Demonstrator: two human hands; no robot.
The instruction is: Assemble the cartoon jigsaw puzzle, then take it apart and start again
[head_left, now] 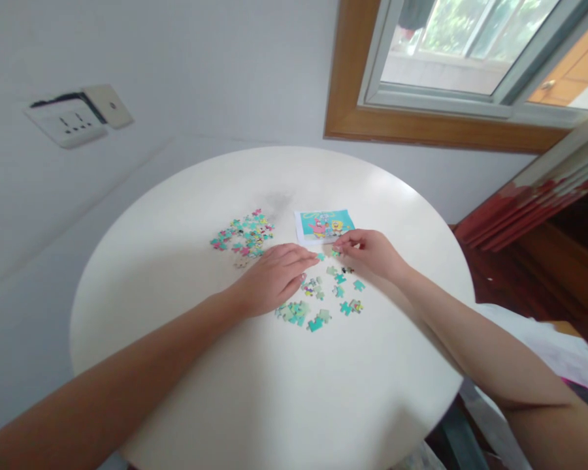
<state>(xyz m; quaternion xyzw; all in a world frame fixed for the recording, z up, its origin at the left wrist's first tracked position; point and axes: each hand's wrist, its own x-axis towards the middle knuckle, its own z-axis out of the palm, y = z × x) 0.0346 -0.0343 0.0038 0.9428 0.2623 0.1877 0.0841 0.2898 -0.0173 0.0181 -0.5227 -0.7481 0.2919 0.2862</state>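
Observation:
My left hand (281,274) lies palm down on the table with its fingers stretched out, the tips beside a small teal jigsaw piece (321,257). Just below the picture card, my right hand (370,251) pinches a greenish jigsaw piece (336,252) between thumb and forefinger. The picture card (323,225) shows pink and yellow cartoon figures on teal. To the left spreads a pile of mixed jigsaw pieces (245,235), partly behind my left hand. Several teal and pale pieces, among them a joined-looking cluster (294,313), lie scattered below and between my hands.
The round white table (215,405) stands against the wall, which carries a power socket (76,121) at left. A wood-framed window (451,124) is at upper right. Red and white curtain (519,209) hangs beyond the table's right edge, with white cloth (534,346) nearer.

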